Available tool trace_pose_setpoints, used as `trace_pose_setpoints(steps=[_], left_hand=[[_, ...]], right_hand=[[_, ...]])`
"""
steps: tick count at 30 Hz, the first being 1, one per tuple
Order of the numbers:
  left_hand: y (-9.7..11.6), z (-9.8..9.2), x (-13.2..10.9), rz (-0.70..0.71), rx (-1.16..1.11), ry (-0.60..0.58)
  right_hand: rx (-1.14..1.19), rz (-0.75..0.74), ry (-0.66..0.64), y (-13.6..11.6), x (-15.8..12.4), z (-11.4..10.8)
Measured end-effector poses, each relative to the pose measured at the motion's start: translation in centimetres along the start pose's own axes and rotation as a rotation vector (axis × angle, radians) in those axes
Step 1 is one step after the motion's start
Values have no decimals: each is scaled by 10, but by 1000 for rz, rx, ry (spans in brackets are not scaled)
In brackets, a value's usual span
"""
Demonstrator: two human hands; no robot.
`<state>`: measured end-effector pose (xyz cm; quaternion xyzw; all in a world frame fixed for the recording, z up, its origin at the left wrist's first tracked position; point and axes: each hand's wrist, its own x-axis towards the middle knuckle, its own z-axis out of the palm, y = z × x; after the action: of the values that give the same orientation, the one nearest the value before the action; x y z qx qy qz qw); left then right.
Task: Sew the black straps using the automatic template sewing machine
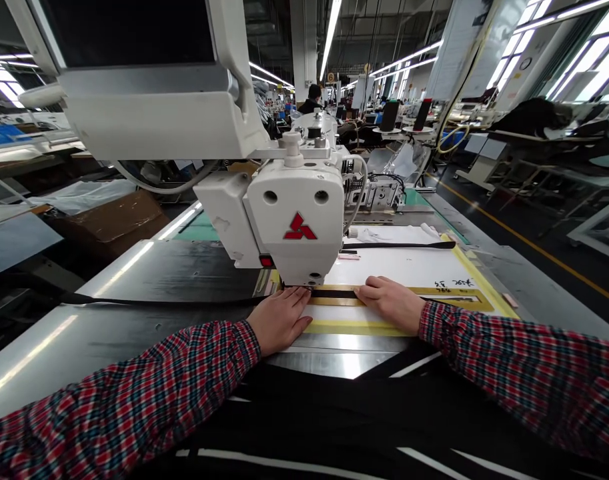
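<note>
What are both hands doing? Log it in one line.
left hand: flat, fingertips at black strip, below machine head | right hand: fingertips at black strip, farther right | black strip: visible between hands

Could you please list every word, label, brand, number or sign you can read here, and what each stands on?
"6": round hanging sign.
No letters: red emblem on the sewing machine head.
Too small to read: handwriting on the white template.
Too faint to read: print on the hanging sheet.
</note>
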<state>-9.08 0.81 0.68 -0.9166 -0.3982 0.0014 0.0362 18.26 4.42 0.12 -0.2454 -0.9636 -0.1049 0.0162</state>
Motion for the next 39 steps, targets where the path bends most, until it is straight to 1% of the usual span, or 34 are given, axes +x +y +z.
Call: trace_pose_setpoints(steps=[5,9,12,20,24,29,33,37,39], left_hand=[[1,-1,0,5,5,12],[-3,-2,-4,4,39,7],[-9,-3,-9,15,69,-2],[-29,-3,-26,37,86,22],[-38,-4,-33,45,90,21],[-50,-4,-44,64,75,28],[-57,-4,-52,65,52,3],[-62,-5,-56,64,25,-3],[-65,-5,-56,67,9,6]], right_hand=[[-6,-6,20,1,0,3],[-24,-17,12,0,5,2],[-54,-24,-3,-5,13,1],[-81,-4,-18,-18,35,-1],[-83,-2,-4,-23,44,-2],[-110,-10,25,-28,56,3],[-123,5,26,-34,66,5],[-41,66,25,-40,72,2],[109,125,37,-35,69,-1]])
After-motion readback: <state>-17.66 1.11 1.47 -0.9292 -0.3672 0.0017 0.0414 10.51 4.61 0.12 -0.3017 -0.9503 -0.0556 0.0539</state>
